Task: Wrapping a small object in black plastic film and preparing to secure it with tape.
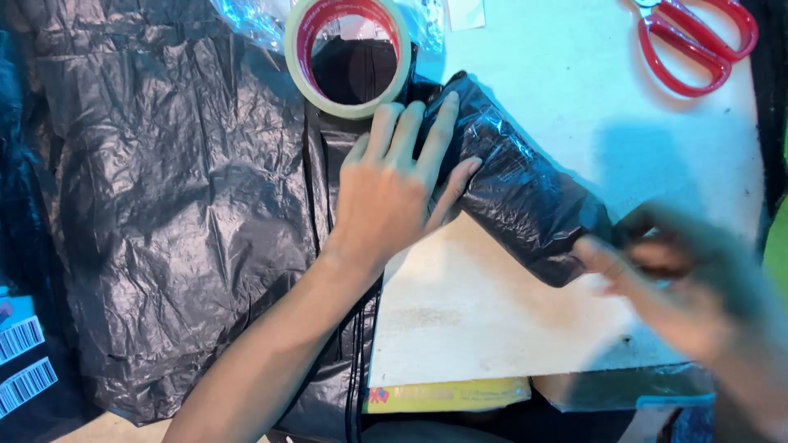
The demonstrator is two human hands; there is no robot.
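Note:
A long bundle wrapped in black plastic (525, 193) lies slantwise on a pale board (476, 320). My left hand (398, 184) rests flat on the bundle's upper left end, fingers spread and pressing it down. My right hand (673, 275), blurred by motion, is at the bundle's lower right end, with its fingertips pinching or touching the plastic there. A roll of clear packing tape (349, 57) with a red inner core lies just above my left hand's fingertips.
A large crumpled black plastic sheet (180, 205) covers the left side. Red-handled scissors (698, 41) lie at the top right on the board. White barcode labels (25, 361) sit at the lower left. A yellow flat item (447, 395) pokes out under the board's near edge.

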